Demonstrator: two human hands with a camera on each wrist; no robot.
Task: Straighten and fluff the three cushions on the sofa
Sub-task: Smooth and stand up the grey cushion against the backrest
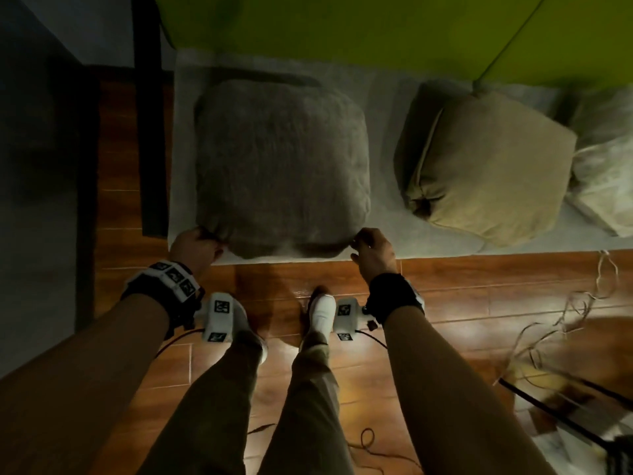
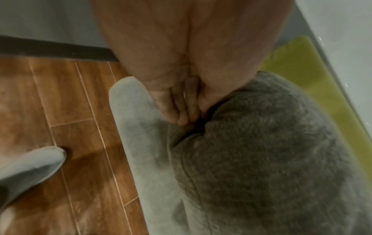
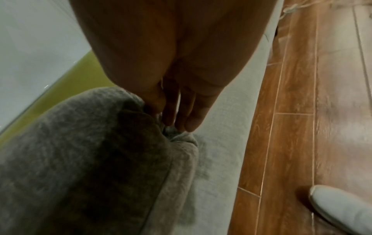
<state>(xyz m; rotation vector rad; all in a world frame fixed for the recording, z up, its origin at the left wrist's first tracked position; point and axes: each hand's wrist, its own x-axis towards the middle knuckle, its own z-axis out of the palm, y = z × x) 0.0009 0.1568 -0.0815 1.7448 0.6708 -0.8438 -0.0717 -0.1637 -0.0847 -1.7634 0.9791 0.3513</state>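
A fuzzy grey cushion (image 1: 281, 166) lies flat on the left of the pale sofa seat (image 1: 387, 221). My left hand (image 1: 197, 246) pinches its near left corner; in the left wrist view my left hand (image 2: 191, 114) has thumb and fingers closed on that grey cushion (image 2: 271, 151). My right hand (image 1: 368, 248) pinches the near right corner; the right wrist view shows my right hand (image 3: 171, 120) gripping the cushion (image 3: 80, 151) corner. A tan cushion (image 1: 489, 166) sits tilted to the right. A pale patterned cushion (image 1: 603, 166) lies at the far right, partly cut off.
The green sofa back (image 1: 342, 29) runs along the top. A dark frame post (image 1: 147, 114) stands left of the seat. My feet in white shoes (image 1: 322, 310) stand on the wooden floor (image 1: 479, 303). Loose cords (image 1: 565, 320) trail on the floor at right.
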